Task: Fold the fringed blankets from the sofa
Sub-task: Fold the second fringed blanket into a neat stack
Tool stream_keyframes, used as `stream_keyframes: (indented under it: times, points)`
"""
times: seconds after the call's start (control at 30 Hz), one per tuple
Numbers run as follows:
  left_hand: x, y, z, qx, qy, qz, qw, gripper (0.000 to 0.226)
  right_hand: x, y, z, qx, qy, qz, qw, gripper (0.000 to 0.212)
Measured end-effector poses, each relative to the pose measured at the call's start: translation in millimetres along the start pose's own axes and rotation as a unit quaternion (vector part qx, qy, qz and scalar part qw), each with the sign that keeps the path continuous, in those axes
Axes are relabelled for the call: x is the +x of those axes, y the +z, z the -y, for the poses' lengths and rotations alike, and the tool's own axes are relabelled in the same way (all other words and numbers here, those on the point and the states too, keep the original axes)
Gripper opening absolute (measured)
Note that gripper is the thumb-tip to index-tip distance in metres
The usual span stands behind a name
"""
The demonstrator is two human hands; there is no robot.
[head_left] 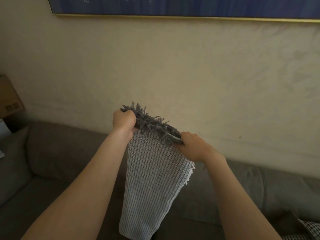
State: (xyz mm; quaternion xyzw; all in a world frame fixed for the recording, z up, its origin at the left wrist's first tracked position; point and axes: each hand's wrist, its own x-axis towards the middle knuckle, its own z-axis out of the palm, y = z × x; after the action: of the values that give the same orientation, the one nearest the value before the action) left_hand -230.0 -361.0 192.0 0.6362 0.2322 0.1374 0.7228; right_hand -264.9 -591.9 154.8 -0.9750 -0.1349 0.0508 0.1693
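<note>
I hold a grey-and-white woven blanket (pixel 150 184) up in the air above the grey sofa (pixel 57 153). It hangs down in a narrow folded strip, its dark grey fringe (pixel 150 124) bunched along the top edge. My left hand (pixel 123 119) is clenched on the top left corner at the fringe. My right hand (pixel 194 146) grips the top right corner, slightly lower than the left. The strip's lower end hangs near the bottom of the view, in front of the sofa seat.
A cream wall rises behind the sofa, with a gold-framed blue picture (pixel 173 6) along the top. A cardboard box (pixel 8 96) stands at the far left. A black-and-white patterned cloth (pixel 310 229) lies on the sofa at the bottom right corner.
</note>
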Motion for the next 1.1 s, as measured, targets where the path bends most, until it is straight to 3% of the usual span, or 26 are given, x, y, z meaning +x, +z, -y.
stream_keyframes:
  times: [0.13,0.3,0.43,0.63,0.73,0.87,1.0,1.1]
  points:
    - [-8,-2,-3,-0.016,0.009,0.009,1.0,0.031,-10,-2,0,0.023,-0.021,-0.008,0.999,0.026]
    - [-5,-2,-9,-0.005,0.015,0.0,1.0,0.038,-21,-4,4,0.221,-0.04,0.022,0.974,0.032]
    - [-4,1,-15,-0.014,0.014,-0.001,1.0,0.038,-31,-5,9,0.375,-0.026,0.051,0.925,0.019]
    - [-21,1,-6,-0.075,0.02,0.09,0.993,0.03,-41,-4,25,0.558,-0.02,-0.021,0.829,0.02]
    - [-26,-1,12,-0.051,0.033,0.16,0.985,0.026,-39,-2,33,0.544,-0.017,-0.081,0.835,0.028]
    - [-57,-7,31,0.099,0.075,0.224,0.967,0.022,-34,1,45,0.484,-0.004,-0.129,0.866,0.041]
    - [-88,-22,55,0.09,0.035,0.405,0.909,0.033,-34,-1,51,0.473,0.024,-0.185,0.861,0.033]
    - [-112,-29,78,0.119,0.06,0.473,0.871,0.069,-35,-8,56,0.427,0.047,-0.26,0.865,0.013]
